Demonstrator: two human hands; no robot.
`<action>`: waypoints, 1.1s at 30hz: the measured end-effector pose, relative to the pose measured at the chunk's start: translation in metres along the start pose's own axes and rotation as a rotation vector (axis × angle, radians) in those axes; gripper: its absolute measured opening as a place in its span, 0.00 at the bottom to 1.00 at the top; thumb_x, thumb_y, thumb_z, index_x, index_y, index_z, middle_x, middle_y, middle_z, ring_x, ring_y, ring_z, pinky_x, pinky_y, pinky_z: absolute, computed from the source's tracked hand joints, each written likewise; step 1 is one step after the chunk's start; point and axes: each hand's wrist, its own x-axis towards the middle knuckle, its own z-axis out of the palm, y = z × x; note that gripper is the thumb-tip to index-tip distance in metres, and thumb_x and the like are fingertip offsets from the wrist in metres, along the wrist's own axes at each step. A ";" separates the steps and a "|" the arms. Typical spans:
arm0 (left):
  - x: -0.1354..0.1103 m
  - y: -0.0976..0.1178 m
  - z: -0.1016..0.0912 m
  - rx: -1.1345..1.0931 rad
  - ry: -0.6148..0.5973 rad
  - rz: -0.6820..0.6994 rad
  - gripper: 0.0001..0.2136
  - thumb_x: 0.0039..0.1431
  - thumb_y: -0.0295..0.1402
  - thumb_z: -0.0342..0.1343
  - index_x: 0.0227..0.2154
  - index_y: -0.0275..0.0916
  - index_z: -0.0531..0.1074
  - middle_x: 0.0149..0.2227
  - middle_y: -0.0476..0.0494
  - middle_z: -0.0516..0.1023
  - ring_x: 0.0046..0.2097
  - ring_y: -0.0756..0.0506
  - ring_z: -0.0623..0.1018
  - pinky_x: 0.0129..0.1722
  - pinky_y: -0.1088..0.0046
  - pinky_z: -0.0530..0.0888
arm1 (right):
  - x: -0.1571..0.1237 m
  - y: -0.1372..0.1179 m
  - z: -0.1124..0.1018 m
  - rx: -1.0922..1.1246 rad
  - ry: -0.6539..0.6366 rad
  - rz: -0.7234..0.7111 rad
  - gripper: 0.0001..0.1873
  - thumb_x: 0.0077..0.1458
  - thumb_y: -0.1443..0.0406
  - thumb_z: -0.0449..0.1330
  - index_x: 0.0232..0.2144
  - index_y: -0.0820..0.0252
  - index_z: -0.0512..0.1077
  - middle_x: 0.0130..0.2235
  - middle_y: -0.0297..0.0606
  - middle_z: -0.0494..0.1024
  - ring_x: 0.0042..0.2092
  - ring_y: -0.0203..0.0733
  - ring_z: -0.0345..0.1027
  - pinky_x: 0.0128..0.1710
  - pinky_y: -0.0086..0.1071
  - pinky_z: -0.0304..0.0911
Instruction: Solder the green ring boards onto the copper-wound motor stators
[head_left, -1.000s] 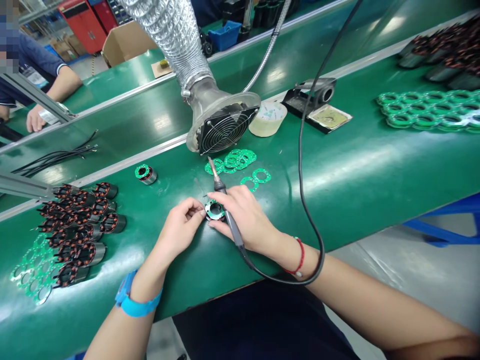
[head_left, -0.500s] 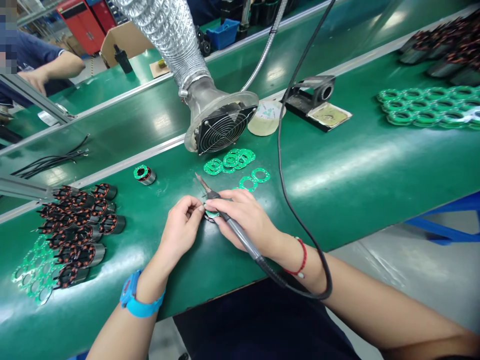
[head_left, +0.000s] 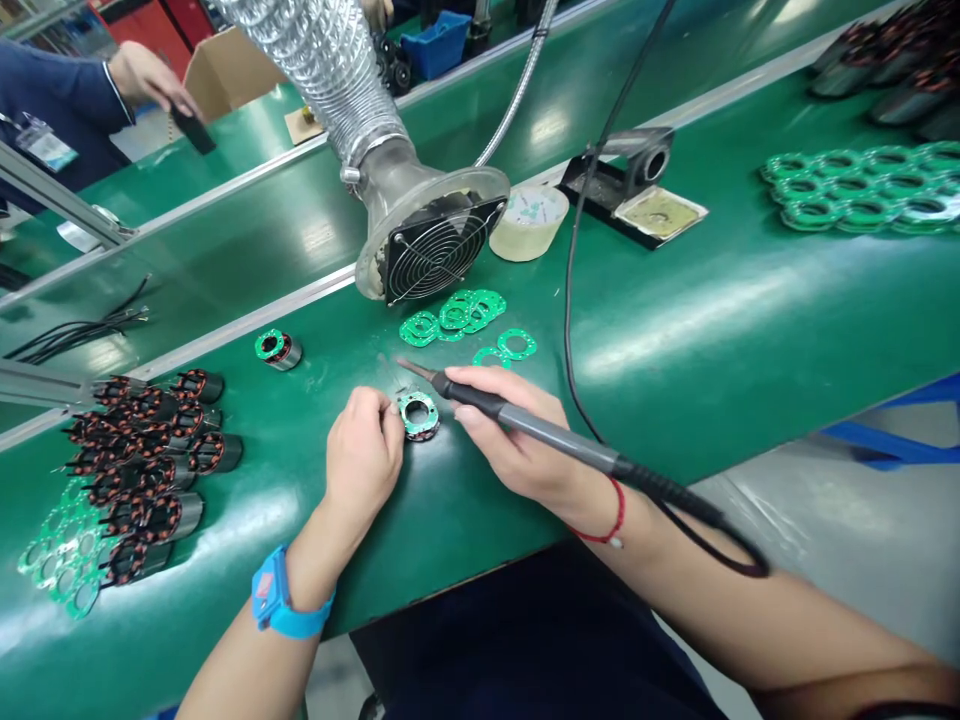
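A small wound stator topped by a green ring board (head_left: 418, 414) stands on the green bench (head_left: 675, 330) between my hands. My left hand (head_left: 364, 458) is curled, its fingertips pinched against the stator's left side. My right hand (head_left: 517, 440) grips a soldering iron (head_left: 525, 425) lying nearly level, its tip pointing left just above and behind the stator. The iron's black cord (head_left: 577, 290) loops away to the right and up.
A fume duct with a fan grille (head_left: 431, 250) hangs just behind. Loose green ring boards (head_left: 457, 315), a tape roll (head_left: 529, 222) and an iron stand (head_left: 634, 190) lie beyond. Several stators (head_left: 142, 450) are piled at left, one stator (head_left: 277, 348) alone. Another person's hand (head_left: 146, 75) works far left.
My right hand has swung the iron from steep to nearly level, tip lowered left of the stator. The right fingers came off the stator, which now shows clearly. The co-worker's hand lifted a dark object.
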 end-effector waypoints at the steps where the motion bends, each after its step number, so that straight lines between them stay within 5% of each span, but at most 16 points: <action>1: 0.000 0.000 0.001 0.023 0.004 0.001 0.06 0.60 0.29 0.45 0.26 0.41 0.60 0.25 0.49 0.66 0.28 0.48 0.69 0.30 0.72 0.64 | -0.001 0.000 -0.001 0.021 0.022 0.007 0.10 0.59 0.65 0.55 0.43 0.59 0.70 0.39 0.39 0.80 0.40 0.39 0.75 0.40 0.34 0.68; 6: 0.001 0.001 0.003 0.101 0.008 -0.010 0.06 0.59 0.30 0.45 0.26 0.41 0.59 0.25 0.49 0.66 0.28 0.47 0.69 0.29 0.72 0.65 | -0.003 0.001 -0.001 0.075 0.103 0.001 0.06 0.58 0.65 0.55 0.37 0.58 0.71 0.31 0.35 0.79 0.33 0.37 0.74 0.34 0.32 0.70; 18: 0.001 0.004 0.005 0.206 0.019 -0.030 0.07 0.60 0.32 0.43 0.26 0.42 0.59 0.25 0.47 0.67 0.28 0.45 0.70 0.29 0.71 0.64 | -0.001 -0.001 -0.003 0.044 0.039 0.002 0.06 0.58 0.64 0.55 0.35 0.58 0.71 0.31 0.34 0.80 0.31 0.36 0.74 0.32 0.30 0.70; 25: 0.001 0.004 0.007 0.243 0.029 0.006 0.07 0.60 0.31 0.42 0.26 0.42 0.58 0.24 0.47 0.66 0.28 0.45 0.69 0.29 0.70 0.62 | 0.001 0.000 0.000 -0.020 0.005 0.015 0.12 0.60 0.66 0.54 0.47 0.58 0.68 0.39 0.37 0.81 0.40 0.38 0.75 0.42 0.34 0.69; 29: 0.004 0.006 0.006 0.136 0.013 -0.042 0.07 0.58 0.30 0.44 0.24 0.42 0.56 0.23 0.49 0.63 0.27 0.46 0.67 0.29 0.70 0.62 | 0.001 0.004 0.006 -0.082 -0.104 0.070 0.16 0.62 0.67 0.52 0.53 0.55 0.63 0.41 0.37 0.80 0.42 0.40 0.74 0.45 0.38 0.68; 33: 0.010 -0.002 0.003 -0.235 -0.067 -0.139 0.05 0.56 0.29 0.45 0.25 0.41 0.59 0.24 0.51 0.63 0.27 0.49 0.66 0.30 0.72 0.63 | -0.003 0.006 0.013 -0.158 -0.230 0.100 0.25 0.57 0.62 0.59 0.55 0.58 0.59 0.44 0.44 0.76 0.45 0.49 0.70 0.47 0.47 0.66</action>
